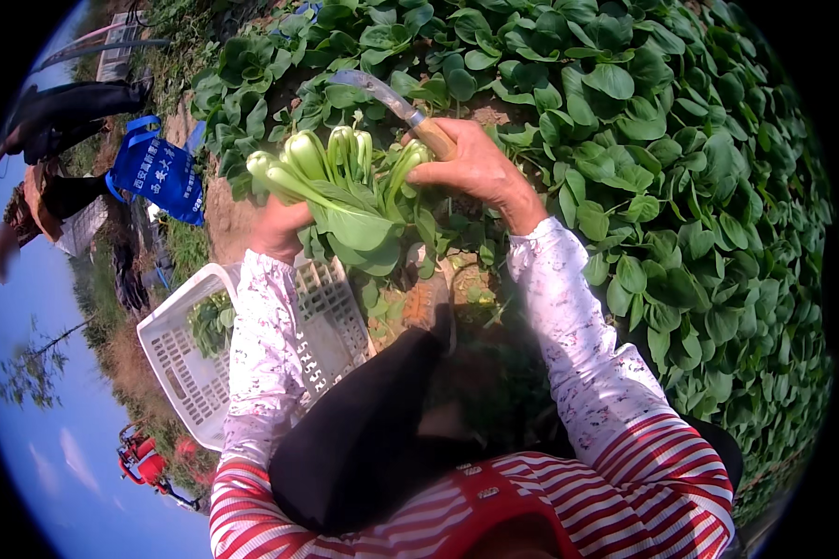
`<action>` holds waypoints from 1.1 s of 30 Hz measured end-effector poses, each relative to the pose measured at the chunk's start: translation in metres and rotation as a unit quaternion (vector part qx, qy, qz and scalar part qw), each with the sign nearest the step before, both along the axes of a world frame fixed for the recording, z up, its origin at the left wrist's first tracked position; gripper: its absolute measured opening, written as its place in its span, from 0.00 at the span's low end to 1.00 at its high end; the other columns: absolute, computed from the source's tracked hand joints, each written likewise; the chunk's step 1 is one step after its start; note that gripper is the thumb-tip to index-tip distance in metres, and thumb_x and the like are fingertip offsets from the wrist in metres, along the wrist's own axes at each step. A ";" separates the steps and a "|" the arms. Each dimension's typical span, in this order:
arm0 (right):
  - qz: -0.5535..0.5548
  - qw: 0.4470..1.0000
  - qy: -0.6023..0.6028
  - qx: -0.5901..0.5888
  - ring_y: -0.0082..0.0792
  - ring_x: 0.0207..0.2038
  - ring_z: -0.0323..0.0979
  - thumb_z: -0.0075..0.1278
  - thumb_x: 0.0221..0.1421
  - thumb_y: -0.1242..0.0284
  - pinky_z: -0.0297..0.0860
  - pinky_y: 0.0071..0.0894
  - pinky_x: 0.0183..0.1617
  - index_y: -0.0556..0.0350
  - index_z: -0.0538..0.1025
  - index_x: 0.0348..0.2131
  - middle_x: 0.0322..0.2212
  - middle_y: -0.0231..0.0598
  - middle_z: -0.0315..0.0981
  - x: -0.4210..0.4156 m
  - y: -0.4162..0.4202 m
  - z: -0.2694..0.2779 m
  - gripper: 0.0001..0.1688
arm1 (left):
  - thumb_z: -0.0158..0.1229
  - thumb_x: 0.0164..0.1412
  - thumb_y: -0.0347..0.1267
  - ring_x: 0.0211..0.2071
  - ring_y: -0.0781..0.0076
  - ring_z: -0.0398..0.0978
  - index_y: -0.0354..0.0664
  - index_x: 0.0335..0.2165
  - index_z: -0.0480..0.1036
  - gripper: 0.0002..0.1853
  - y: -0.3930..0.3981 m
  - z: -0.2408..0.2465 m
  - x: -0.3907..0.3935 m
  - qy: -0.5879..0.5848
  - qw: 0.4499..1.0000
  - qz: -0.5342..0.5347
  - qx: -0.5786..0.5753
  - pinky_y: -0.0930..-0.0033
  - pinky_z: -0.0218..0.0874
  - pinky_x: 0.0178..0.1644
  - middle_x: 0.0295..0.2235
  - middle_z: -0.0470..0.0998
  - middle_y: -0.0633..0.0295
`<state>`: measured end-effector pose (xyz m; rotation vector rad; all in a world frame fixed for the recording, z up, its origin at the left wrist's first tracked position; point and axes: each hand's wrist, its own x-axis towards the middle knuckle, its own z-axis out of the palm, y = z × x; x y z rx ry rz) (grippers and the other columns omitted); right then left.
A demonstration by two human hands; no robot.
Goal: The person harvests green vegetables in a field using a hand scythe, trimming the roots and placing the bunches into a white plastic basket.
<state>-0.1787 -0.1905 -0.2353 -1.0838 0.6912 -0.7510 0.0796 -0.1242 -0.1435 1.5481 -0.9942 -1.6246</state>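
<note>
A bunch of cut green bok choy (328, 168) rests in my left hand (280, 227), its pale stem ends turned up and its leaves hanging toward me. My right hand (472, 164) grips the wooden handle of a sickle (391, 105), whose curved blade points up and left over the plants. Between the thumb and fingers of that same hand is another bok choy stem (409, 164), beside the bunch. Part of the left hand is hidden behind the stems and leaves.
A white plastic crate (189, 377) with some greens (212, 323) stands below my left forearm. Dense bok choy plants (643, 168) grow ahead and to the right. At left are another person (77, 105), a blue bag with writing (157, 168) and a red machine (143, 461). My shoe (423, 300) is on the soil.
</note>
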 end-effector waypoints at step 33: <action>-0.032 0.940 0.337 -0.047 0.55 0.33 0.74 0.55 0.48 0.55 0.68 0.46 0.38 0.64 0.76 0.32 0.28 0.56 0.76 0.023 -0.016 -0.055 0.26 | 0.60 0.41 0.29 0.37 0.51 0.76 0.38 0.42 0.72 0.23 -0.083 -0.036 -0.034 -0.601 0.613 -0.478 -0.188 0.58 0.65 0.44 0.56 0.62 0.47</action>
